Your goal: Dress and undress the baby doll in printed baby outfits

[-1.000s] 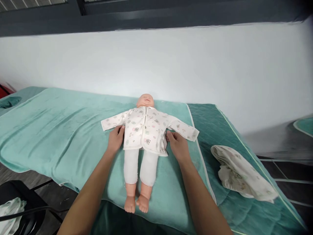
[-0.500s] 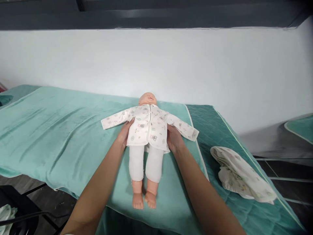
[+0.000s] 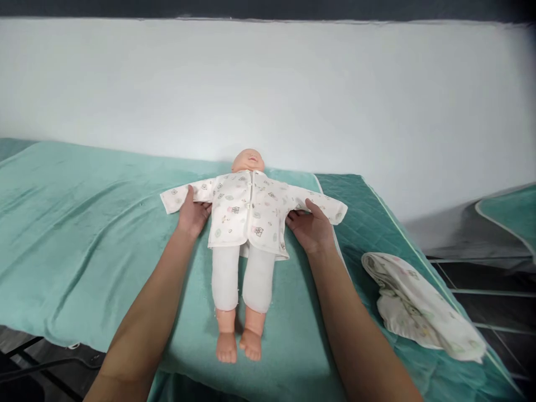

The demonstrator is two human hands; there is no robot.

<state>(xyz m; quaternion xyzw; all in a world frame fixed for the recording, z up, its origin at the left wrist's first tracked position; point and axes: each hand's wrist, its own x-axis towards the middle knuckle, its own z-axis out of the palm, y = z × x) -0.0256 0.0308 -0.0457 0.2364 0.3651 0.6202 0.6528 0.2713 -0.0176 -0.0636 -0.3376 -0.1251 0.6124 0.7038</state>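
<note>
A baby doll [image 3: 248, 161] lies on its back, its head by the wall and its bare feet towards me. It wears a white printed baby jacket [image 3: 238, 220], closed at the front, with the sleeves spread sideways, and white covers the legs. My left hand [image 3: 193, 216] is at the sleeve on the left, thumb over the cloth and fingers pointing towards the doll's side. At the other sleeve, my right hand [image 3: 310, 226] has its thumb against the lower edge and its fingers reaching towards the jacket's side. Both hands look loosely open; some fingertips are partly hidden.
A light green blanket [image 3: 104, 251] with folds covers the bed under the doll. To the right, a folded white printed cloth [image 3: 422, 307] lies on a darker green quilted cover [image 3: 355, 251]. A white wall [image 3: 268, 89] stands behind, and a metal rack [image 3: 486, 291] is beyond the right edge.
Both my hands have moved outward from the jacket's sides to the sleeves. The camera view has tilted down a little. The doll still lies flat.
</note>
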